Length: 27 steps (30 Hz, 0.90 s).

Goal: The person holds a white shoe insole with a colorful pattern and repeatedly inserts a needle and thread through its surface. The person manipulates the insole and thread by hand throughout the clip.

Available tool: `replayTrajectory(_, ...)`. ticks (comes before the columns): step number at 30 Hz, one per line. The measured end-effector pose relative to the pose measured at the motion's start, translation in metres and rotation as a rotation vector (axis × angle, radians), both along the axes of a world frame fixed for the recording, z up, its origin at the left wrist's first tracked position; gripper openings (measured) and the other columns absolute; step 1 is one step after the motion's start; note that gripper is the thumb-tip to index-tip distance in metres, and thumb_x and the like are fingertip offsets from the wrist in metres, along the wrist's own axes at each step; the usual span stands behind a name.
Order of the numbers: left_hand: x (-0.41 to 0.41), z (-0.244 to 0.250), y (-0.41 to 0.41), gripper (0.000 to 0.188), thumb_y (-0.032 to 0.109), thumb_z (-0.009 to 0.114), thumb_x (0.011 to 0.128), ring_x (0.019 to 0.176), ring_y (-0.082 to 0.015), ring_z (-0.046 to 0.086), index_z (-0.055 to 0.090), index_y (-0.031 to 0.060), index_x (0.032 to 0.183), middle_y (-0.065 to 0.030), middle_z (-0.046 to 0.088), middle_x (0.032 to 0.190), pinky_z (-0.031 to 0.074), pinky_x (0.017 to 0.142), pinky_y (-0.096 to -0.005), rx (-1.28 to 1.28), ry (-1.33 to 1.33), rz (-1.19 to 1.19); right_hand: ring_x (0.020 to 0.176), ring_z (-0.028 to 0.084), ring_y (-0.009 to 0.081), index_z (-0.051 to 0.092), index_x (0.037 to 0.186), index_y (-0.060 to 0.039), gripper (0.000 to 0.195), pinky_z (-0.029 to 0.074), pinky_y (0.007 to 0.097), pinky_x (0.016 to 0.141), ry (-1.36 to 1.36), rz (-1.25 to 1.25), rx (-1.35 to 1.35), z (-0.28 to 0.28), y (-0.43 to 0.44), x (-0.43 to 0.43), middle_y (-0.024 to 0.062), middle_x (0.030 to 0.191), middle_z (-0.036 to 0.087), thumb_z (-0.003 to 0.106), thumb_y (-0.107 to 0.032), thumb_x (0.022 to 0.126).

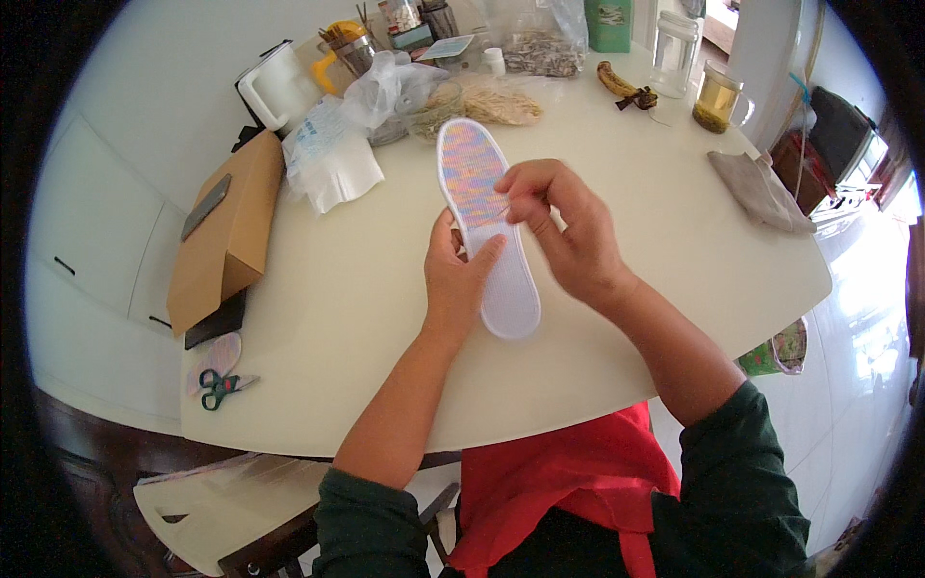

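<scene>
My left hand [462, 274] grips the left edge of a shoe insole [508, 289], thumb on top and fingers behind it. The insole is held tilted above the table; multicoloured stitching covers its upper part, and the lower part is plain white mesh. At its right edge my right hand [564, 217] pinches something thin and dark between thumb and forefinger, perhaps a needle; it is too small and blurred to tell. Green-handled scissors [219, 389] lie at the table's left front, against another patterned insole [220, 357].
A cardboard box [238, 209] with a phone-like grey object [207, 206] on it stands at left. Behind are plastic bags [332, 159], a glass bowl [436, 108], a white kettle [278, 90], a banana [614, 78] and a glass mug [715, 101]. A folded cloth [759, 189] lies at right.
</scene>
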<state>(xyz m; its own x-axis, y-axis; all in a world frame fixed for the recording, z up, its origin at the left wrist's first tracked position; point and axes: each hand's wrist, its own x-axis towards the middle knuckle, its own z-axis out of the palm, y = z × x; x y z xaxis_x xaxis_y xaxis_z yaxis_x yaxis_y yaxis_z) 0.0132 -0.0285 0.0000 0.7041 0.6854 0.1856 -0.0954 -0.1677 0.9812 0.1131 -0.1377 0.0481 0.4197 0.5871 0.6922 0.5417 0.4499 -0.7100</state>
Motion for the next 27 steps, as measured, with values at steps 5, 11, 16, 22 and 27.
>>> replayTrajectory(5,0.000,-0.002,0.006,0.061,0.005,0.064,0.079,0.084,-0.0139,0.058,0.034,0.0019,0.131,-0.0086,0.057,0.097,0.049,0.072,-0.0264,-0.009,-0.121,0.024,0.063,0.053,0.0115,0.039,0.098,-0.0031,0.014,0.043,0.0224,0.056,0.550,0.234,-0.027,0.003,-0.007,0.018,0.0066,0.076,0.055,0.038,-0.017,0.097)
replayTrajectory(11,0.001,-0.002,0.008,0.060,0.005,0.064,0.080,0.085,-0.0130,0.058,0.034,0.0020,0.132,-0.0083,0.057,0.097,0.049,0.073,-0.0251,0.056,-0.094,0.120,0.051,0.032,0.0034,0.043,0.098,-0.0032,0.015,0.046,0.0244,0.055,0.475,-0.013,0.202,0.011,-0.013,0.032,-0.0022,0.060,0.039,0.040,-0.017,0.096)
replayTrajectory(16,0.000,0.001,0.007,0.060,0.004,0.063,0.080,0.094,-0.0160,0.058,0.033,-0.0003,0.131,-0.0117,0.057,0.107,0.047,0.080,-0.0275,0.022,-0.097,0.128,0.048,0.026,0.0032,0.045,0.098,-0.0062,0.013,0.044,0.0240,0.045,0.641,0.118,0.239,0.017,-0.018,0.028,-0.0046,0.059,0.030,0.040,-0.018,0.096)
replayTrajectory(22,0.000,0.000,0.011,0.057,0.006,0.063,0.081,0.081,-0.0115,0.057,0.035,0.0007,0.130,-0.0075,0.056,0.095,0.048,0.071,-0.0243,0.078,-0.143,0.172,0.048,0.029,0.0038,0.045,0.099,-0.0048,0.016,0.032,0.0212,0.038,0.636,0.115,0.163,0.021,-0.021,0.027,-0.0036,0.060,0.035,0.045,-0.021,0.095)
replayTrajectory(27,0.001,-0.002,0.017,0.056,0.005,0.063,0.081,0.081,-0.0111,0.056,0.036,0.0010,0.130,-0.0070,0.056,0.094,0.047,0.072,-0.0240,0.092,-0.135,0.237,0.049,0.027,0.0031,0.045,0.097,-0.0053,0.016,0.026,0.0199,0.040,0.599,0.067,0.124,0.018,-0.021,0.029,-0.0044,0.060,0.034,0.046,-0.021,0.095)
